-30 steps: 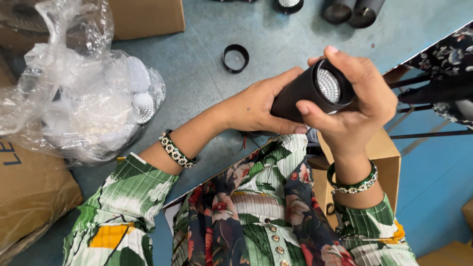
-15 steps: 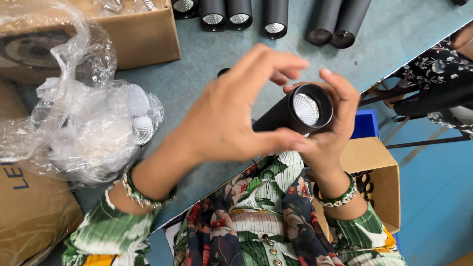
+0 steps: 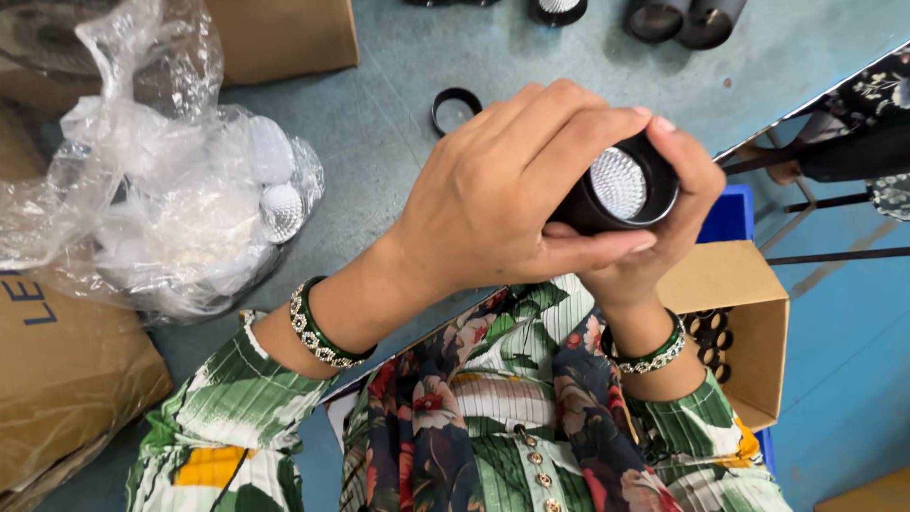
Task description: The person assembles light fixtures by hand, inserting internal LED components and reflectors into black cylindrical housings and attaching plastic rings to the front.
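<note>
I hold a black cylindrical lamp housing over the table's near edge, its open end with a white dimpled reflector facing me. My left hand wraps over its body from the left, fingers across the top and thumb underneath. My right hand cups it from below and the right, with a fingertip on the rim. A loose black ring lies on the grey-blue table just behind my left hand.
A crumpled clear plastic bag with white reflectors lies at left among brown cartons. Several black housings stand at the table's far edge. An open carton with black rings sits below right, beside a blue bin.
My left hand has closed down over the housing, fingers now wrapped across it. The view has shifted, so the black ring shows again behind my hand.
</note>
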